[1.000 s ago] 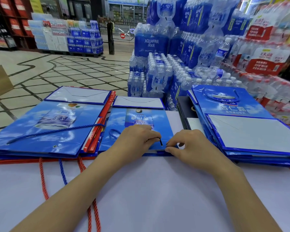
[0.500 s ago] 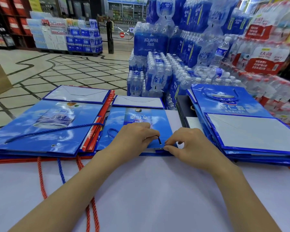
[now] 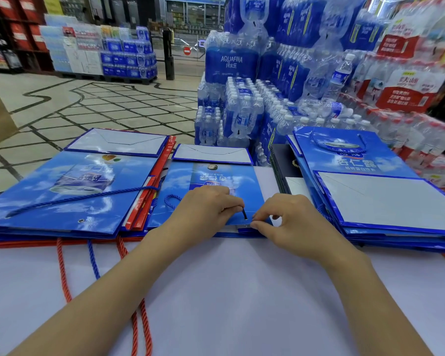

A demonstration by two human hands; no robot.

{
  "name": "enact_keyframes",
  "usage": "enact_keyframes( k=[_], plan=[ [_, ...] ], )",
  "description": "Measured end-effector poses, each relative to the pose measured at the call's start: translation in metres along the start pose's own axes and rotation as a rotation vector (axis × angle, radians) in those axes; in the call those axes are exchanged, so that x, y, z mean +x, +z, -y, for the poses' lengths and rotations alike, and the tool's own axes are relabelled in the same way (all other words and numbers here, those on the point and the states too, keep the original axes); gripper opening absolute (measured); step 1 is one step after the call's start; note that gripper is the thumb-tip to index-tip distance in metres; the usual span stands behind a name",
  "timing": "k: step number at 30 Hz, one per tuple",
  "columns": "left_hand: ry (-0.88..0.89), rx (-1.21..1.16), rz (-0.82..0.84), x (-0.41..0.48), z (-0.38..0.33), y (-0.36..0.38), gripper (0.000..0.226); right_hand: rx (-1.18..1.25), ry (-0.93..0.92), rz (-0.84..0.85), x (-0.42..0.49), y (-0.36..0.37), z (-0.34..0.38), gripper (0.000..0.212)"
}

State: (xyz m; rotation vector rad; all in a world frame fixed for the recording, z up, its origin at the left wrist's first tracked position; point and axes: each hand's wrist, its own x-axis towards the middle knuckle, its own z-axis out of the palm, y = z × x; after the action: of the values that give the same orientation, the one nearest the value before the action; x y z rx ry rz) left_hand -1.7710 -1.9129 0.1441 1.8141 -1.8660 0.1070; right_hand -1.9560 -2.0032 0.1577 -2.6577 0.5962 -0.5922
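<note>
A flat blue paper gift bag (image 3: 216, 176) lies in the middle of the white table (image 3: 229, 291), its white bottom flap turned away from me. My left hand (image 3: 203, 211) rests on the bag and pinches the dark tip of its blue cord (image 3: 244, 214), which stands at a small hole near the bag's near edge. A loop of the same cord shows left of that hand. My right hand (image 3: 290, 222) pinches the bag's near edge just right of the hole.
A stack of flat blue and red bags (image 3: 70, 191) lies at the left, with red and blue cords (image 3: 62, 273) trailing over the table. Another blue stack (image 3: 375, 194) lies at the right. Shrink-wrapped water bottle packs (image 3: 244, 109) rise behind the table.
The cord tip has tilted and sits slightly lower at the hole. Both hands have barely shifted.
</note>
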Motion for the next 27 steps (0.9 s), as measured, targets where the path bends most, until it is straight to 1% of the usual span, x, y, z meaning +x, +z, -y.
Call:
enact_keyframes(
  k=[3, 6, 10, 12, 15, 19, 23, 27],
  plan=[
    [-0.013, 0.044, 0.042, 0.0009, 0.0, -0.0006, 0.023, -0.003, 0.009, 0.019, -0.0002, 0.0002, -0.0006, 0.006],
    [0.001, 0.061, 0.042, 0.001, 0.0007, 0.0001, 0.023, -0.008, 0.012, 0.022, -0.0002, 0.0005, -0.0013, 0.007],
    [0.089, 0.014, -0.018, -0.0004, -0.0007, -0.0005, 0.021, -0.011, 0.008, 0.029, -0.0001, 0.0004, -0.001, 0.007],
    [0.121, 0.003, -0.015, -0.001, 0.0004, 0.001, 0.023, -0.016, -0.005, 0.021, -0.0003, 0.001, -0.0008, 0.006],
    [0.096, 0.019, 0.034, -0.001, -0.0001, 0.004, 0.027, -0.022, -0.022, -0.015, -0.0004, 0.0012, -0.0014, 0.004],
    [0.025, 0.001, 0.133, 0.0001, 0.0021, 0.0021, 0.023, -0.037, -0.039, -0.011, -0.0002, 0.0009, -0.0018, 0.004],
    [0.022, -0.078, 0.115, -0.0022, 0.0034, -0.0039, 0.025, -0.042, -0.058, -0.079, 0.0013, 0.0017, -0.0055, 0.004],
    [0.025, -0.068, 0.132, -0.0046, 0.0058, -0.0052, 0.036, -0.072, -0.077, -0.163, 0.0024, 0.003, -0.0074, 0.004]
  ],
)
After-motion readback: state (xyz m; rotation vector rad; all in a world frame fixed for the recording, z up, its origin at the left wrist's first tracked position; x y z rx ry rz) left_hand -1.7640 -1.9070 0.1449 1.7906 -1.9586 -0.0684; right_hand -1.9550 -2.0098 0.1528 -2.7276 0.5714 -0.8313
